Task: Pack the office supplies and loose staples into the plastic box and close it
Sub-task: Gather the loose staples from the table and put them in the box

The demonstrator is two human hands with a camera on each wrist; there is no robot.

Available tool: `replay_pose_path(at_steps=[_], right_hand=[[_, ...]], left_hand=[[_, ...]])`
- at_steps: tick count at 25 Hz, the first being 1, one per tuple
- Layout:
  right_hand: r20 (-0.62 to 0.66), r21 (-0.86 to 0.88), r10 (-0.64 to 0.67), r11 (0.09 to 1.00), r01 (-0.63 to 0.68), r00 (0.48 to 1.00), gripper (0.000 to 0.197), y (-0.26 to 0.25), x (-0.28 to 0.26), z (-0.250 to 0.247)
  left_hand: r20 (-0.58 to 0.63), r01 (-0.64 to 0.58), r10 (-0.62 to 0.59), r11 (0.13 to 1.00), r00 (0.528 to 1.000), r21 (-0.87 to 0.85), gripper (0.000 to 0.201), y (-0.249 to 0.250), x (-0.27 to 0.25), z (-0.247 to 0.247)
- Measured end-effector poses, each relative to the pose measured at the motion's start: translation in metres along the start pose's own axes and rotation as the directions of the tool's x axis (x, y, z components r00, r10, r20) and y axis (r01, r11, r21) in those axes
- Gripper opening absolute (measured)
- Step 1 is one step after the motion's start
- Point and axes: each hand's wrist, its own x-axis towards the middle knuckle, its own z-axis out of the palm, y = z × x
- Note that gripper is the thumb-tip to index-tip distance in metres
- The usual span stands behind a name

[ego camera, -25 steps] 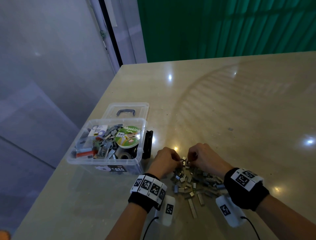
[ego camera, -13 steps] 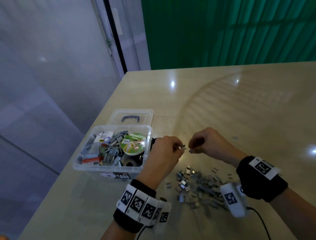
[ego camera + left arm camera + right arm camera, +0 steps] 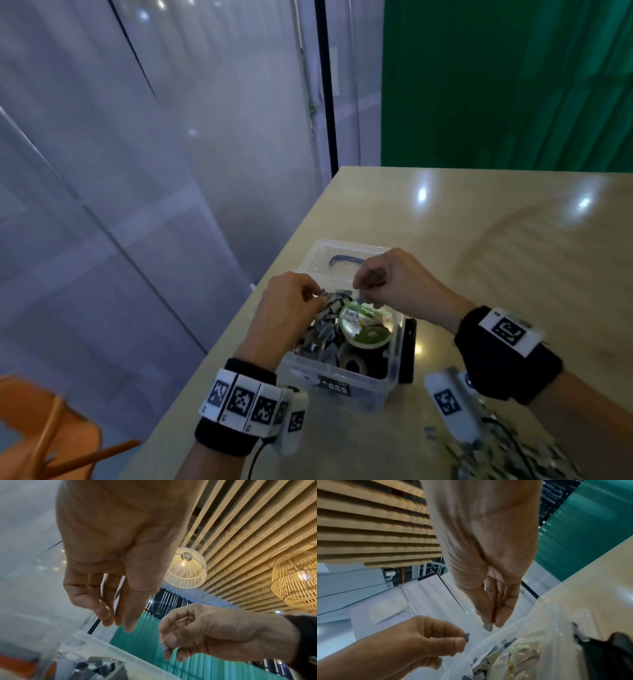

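It looked like a café or a shared lounge-style workspace rather than a home. Overhead, in the upper right of the left wrist view, ran a ceiling of pale wooden slats [image 3: 248,536] from which hung woven basket lamps [image 3: 186,568] with glowing bulbs. A large glossy beige table [image 3: 513,260] filled the lower right of the head view, backed by a green ribbed wall [image 3: 507,82] and frosted glass partitions [image 3: 154,154]; an orange chair [image 3: 44,428] stood at lower left.

1. Both hands rose from the loose staple pile [image 3: 507,448] and crossed to the plastic box [image 3: 342,380].
2. The left hand [image 3: 287,315] and right hand [image 3: 400,287] ended above it, each pinching staples.
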Motion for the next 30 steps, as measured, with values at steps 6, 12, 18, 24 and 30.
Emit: replay_pose_path(at_steps=[6,12,18,24,30], right_hand=[[-0.016,-0.158,0.049,0.986,-0.051,0.999,0.024,-0.002,0.045,0.031],[-0.051,-0.156,0.106,0.981,-0.113,0.993,0.018,0.004,0.025,0.002],[-0.063,-0.019,0.191,0.981,-0.193,0.979,0.006,0.014,-0.043,-0.042],[0.036,-0.028,0.310,0.951,-0.309,0.950,0.006,0.034,-0.119,-0.064],[0.106,-0.335,0.495,0.834,-0.438,0.862,0.024,0.089,-0.179,-0.054]], left_hand=[[0.112,-0.049,0.027,0.980,0.993,0.193,0.025,-0.007,0.034,0.011],[0.082,-0.042,0.030,0.989,0.996,0.142,0.028,-0.008,0.042,0.011],[0.055,-0.180,0.179,0.984,0.982,0.000,0.021,0.055,0.013,0.015],[0.246,-0.370,0.372,0.927,0.895,-0.059,0.021,0.130,-0.034,0.074],[0.476,-0.295,0.255,0.955,0.842,0.011,0.027,0.129,-0.071,0.143]])
